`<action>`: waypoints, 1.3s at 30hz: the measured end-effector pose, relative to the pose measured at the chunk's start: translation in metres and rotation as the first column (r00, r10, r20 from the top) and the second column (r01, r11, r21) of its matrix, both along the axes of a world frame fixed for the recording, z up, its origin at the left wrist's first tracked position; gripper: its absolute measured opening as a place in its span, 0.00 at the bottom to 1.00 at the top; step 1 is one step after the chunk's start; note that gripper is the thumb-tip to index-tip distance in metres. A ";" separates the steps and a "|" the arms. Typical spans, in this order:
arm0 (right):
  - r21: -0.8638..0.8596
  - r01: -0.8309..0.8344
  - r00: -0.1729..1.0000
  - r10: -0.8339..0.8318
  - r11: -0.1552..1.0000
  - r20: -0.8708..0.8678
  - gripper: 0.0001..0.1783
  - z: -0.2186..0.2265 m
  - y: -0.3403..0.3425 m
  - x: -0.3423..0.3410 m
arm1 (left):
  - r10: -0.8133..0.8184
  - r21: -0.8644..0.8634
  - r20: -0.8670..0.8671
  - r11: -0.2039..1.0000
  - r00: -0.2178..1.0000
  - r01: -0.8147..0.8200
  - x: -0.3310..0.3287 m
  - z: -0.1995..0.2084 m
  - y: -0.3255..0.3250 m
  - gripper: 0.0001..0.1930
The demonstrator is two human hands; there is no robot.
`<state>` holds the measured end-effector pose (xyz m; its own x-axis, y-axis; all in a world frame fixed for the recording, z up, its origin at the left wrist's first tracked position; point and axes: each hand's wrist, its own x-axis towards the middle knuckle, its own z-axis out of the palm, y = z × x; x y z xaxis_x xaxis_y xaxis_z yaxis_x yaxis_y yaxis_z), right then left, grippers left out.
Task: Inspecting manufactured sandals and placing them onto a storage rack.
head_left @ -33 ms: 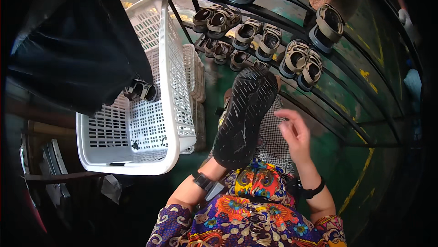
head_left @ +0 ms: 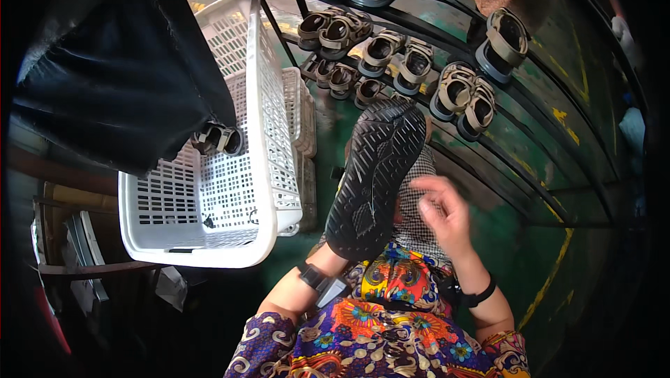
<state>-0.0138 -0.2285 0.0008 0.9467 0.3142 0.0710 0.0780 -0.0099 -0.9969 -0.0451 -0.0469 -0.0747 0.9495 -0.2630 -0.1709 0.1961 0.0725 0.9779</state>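
A sandal [head_left: 377, 179] with a black treaded sole is held up in front of my lap, its sole facing me. My left hand [head_left: 328, 259] holds it from behind; the sole hides the fingers, and only the wrist end shows. To the right of the sole, my right hand [head_left: 450, 216] is raised, touching nothing that I can see. Its fingers are loosely bent, with thumb and forefinger apart. A thin pale line runs along the middle of the sole; I cannot tell whether it is a thread or a mark.
Beyond my knees stands a black metal rack [head_left: 447, 43] bearing several strapped tan sandals [head_left: 453, 92]. On the left is a white plastic crate [head_left: 269, 189], with a dark cloth [head_left: 118, 85] over part of it and a sandal [head_left: 218, 139] by the cloth's edge.
My right hand has dropped slightly and its forefinger is more bent. The whole view has shifted a little, while my left hand keeps the sandal in nearly the same pose.
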 end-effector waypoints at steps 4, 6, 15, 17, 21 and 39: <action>-0.199 -0.039 0.944 0.102 0.979 0.314 0.16 0.003 0.025 -0.020 | -0.080 0.359 0.320 0.932 0.944 -0.043 -0.021 0.008 0.006 0.25; -0.210 -0.055 0.950 0.116 0.976 0.291 0.16 0.003 0.028 -0.020 | -0.060 0.218 0.304 0.976 0.951 -0.008 -0.030 0.002 0.010 0.26; -0.246 -0.068 0.919 0.157 0.967 0.360 0.17 0.005 0.038 -0.022 | 0.065 -0.285 -0.001 0.956 0.998 -0.063 -0.039 0.001 0.013 0.26; -0.249 -0.068 0.920 0.157 0.966 0.359 0.17 0.006 0.038 -0.022 | 0.042 -0.240 0.017 0.970 0.999 -0.037 -0.036 0.006 0.012 0.26; -0.252 -0.065 0.919 0.156 0.965 0.361 0.17 0.006 0.037 -0.023 | 0.019 -0.375 -0.065 0.926 0.998 -0.042 -0.035 0.011 0.012 0.26; -0.128 -0.047 0.999 0.046 0.991 -0.006 0.50 -0.017 -0.014 -0.012 | 0.395 0.067 0.304 0.898 0.867 -0.434 0.030 0.029 -0.004 0.16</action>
<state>-0.0256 -0.2424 -0.0167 0.9309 0.3644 0.0243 0.0782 -0.1340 -0.9879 -0.0146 -0.0508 -0.0454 0.9791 0.1718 0.1090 -0.1030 -0.0436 0.9937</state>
